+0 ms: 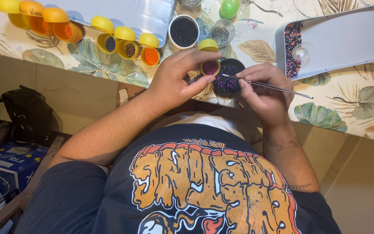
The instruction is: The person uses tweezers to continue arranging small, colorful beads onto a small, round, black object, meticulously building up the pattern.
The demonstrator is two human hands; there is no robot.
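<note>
- Needle (267,86): pinched in right hand (267,93), tip over dark bead dish (228,78) at worktop (347,108) edge.
- Left hand (176,80) fingers closed round yellow pot (210,67); best kept level.
- Judgement: shallow, slow scoop loads beads cleanly.
- Far: more pots (126,43), tray (343,39).

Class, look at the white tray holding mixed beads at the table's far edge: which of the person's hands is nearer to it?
The right hand, holding a thin needle, lies just below the tray. The left hand, holding a small yellow bead cup, is farther off.
</note>
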